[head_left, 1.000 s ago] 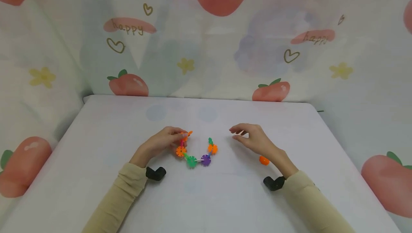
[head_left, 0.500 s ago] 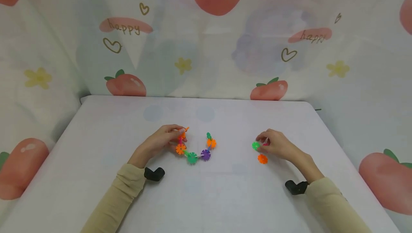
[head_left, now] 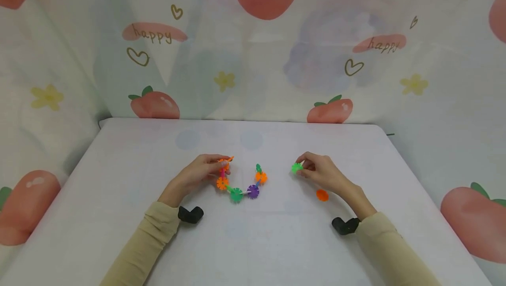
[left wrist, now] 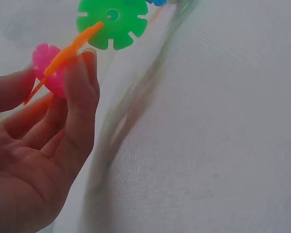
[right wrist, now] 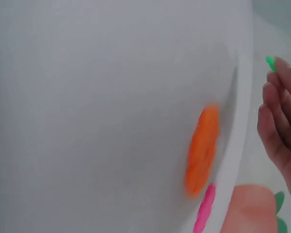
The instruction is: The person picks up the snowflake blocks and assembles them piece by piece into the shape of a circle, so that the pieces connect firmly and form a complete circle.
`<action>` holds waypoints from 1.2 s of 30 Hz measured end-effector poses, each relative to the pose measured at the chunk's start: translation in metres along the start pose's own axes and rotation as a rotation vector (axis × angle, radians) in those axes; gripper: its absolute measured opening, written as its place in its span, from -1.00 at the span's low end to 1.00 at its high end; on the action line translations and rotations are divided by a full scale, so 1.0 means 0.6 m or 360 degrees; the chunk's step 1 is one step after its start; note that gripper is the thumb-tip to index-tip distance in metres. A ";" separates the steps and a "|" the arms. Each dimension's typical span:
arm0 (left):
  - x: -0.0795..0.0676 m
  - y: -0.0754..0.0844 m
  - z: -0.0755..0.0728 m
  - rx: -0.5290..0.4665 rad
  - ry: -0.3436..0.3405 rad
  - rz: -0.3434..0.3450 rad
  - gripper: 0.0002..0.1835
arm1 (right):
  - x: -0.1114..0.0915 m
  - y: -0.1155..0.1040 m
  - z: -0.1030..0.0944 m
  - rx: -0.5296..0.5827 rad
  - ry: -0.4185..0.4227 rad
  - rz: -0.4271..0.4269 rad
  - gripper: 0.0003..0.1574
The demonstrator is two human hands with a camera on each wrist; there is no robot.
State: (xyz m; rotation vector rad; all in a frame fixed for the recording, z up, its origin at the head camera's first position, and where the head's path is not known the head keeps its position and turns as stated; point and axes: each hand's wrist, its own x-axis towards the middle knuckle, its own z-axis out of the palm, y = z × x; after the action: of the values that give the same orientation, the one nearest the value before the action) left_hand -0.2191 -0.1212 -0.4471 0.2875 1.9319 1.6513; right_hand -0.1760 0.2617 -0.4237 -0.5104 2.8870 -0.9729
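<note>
My left hand pinches the upper left end of a curved chain of interlocking snowflake discs. Orange, pink, green and purple discs make up the chain, which bends in a U with its other end free at the right. In the left wrist view, thumb and fingers grip around a pink disc and an orange disc seen edge-on, with a green disc beyond. Right of the chain, apart from it, my right hand pinches a loose bright green snowflake disc between thumb and fingertips.
A loose orange disc lies on the white table, below the right hand. Beyond it in the right wrist view is a pink disc. A printed cloth backdrop stands behind the table's far edge.
The right hand, empty at first beside the chain, went right, took up the green disc, and has come back left with it. The left hand keeps its grip on the chain, nearly still.
</note>
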 end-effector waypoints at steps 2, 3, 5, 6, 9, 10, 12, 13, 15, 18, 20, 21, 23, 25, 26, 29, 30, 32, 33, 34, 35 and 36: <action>0.000 0.000 -0.002 -0.0010 -0.0014 0.0002 -0.50 | 0.013 -0.014 0.010 0.0060 0.0018 -0.0020 -0.70; 0.000 -0.001 -0.003 -0.0017 -0.0021 0.0003 -0.50 | 0.020 -0.021 0.014 0.0088 0.0021 -0.0026 -0.70; 0.000 -0.002 -0.004 -0.0033 -0.0037 0.0012 -0.50 | 0.033 -0.037 0.024 0.0135 0.0015 -0.0046 -0.69; 0.001 -0.003 -0.004 -0.0040 -0.0044 0.0022 -0.50 | 0.040 -0.044 0.029 0.0161 0.0014 -0.0060 -0.70; 0.001 -0.005 -0.004 -0.0055 -0.0061 0.0057 -0.51 | 0.060 -0.064 0.044 0.0238 0.0010 -0.0114 -0.73; 0.002 -0.005 -0.003 -0.0054 -0.0070 0.0070 -0.51 | 0.067 -0.070 0.048 0.0262 0.0010 -0.0131 -0.74; 0.003 -0.004 -0.002 -0.0055 -0.0078 0.0081 -0.51 | 0.079 -0.079 0.057 0.0313 0.0012 -0.0154 -0.75; 0.003 -0.003 -0.001 -0.0053 -0.0080 0.0081 -0.51 | 0.085 -0.083 0.062 0.0342 0.0009 -0.0161 -0.75; 0.004 -0.002 0.001 -0.0051 -0.0084 0.0078 -0.52 | 0.097 -0.088 0.070 0.0388 0.0003 -0.0165 -0.75; 0.006 -0.001 0.003 -0.0064 -0.0096 0.0068 -0.53 | 0.113 -0.092 0.082 0.0461 -0.0016 -0.0148 -0.74; 0.007 0.000 0.005 -0.0064 -0.0099 0.0066 -0.54 | 0.121 -0.095 0.089 0.0483 -0.0027 -0.0141 -0.74; 0.006 0.000 0.006 -0.0057 -0.0100 0.0072 -0.54 | 0.124 -0.096 0.092 0.0489 -0.0035 -0.0142 -0.73; 0.005 0.002 0.007 -0.0053 -0.0091 0.0066 -0.55 | 0.130 -0.102 0.098 0.0494 -0.0045 -0.0153 -0.72; 0.004 0.003 0.009 -0.0044 -0.0068 0.0065 -0.56 | 0.135 -0.108 0.102 0.0481 -0.0059 -0.0169 -0.71; 0.004 0.004 0.010 -0.0040 -0.0058 0.0065 -0.56 | 0.138 -0.110 0.104 0.0475 -0.0064 -0.0173 -0.71; 0.004 0.005 0.012 -0.0029 -0.0036 0.0073 -0.57 | 0.143 -0.118 0.109 0.0476 -0.0078 -0.0179 -0.70; 0.003 0.006 0.013 -0.0025 -0.0029 0.0079 -0.57 | 0.144 -0.120 0.110 0.0478 -0.0081 -0.0180 -0.69; 0.002 0.007 0.014 -0.0028 -0.0014 0.0083 -0.57 | 0.146 -0.124 0.111 0.0485 -0.0088 -0.0174 -0.69; 0.001 0.007 0.014 -0.0029 -0.0007 0.0088 -0.58 | 0.147 -0.126 0.111 0.0499 -0.0098 -0.0173 -0.69; 0.001 0.008 0.014 -0.0034 0.0002 0.0089 -0.58 | 0.147 -0.127 0.110 0.0509 -0.0111 -0.0169 -0.69; 0.001 0.008 0.014 -0.0034 0.0013 0.0092 -0.58 | 0.148 -0.128 0.110 0.0517 -0.0124 -0.0167 -0.69; 0.001 0.008 0.014 -0.0034 0.0021 0.0100 -0.58 | 0.149 -0.129 0.109 0.0523 -0.0140 -0.0166 -0.69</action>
State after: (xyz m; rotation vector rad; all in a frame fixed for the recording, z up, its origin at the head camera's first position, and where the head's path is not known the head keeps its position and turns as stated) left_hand -0.2159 -0.1131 -0.4434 0.3331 1.9317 1.7172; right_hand -0.2276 0.1370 -0.4253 -0.6601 2.5715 -1.3680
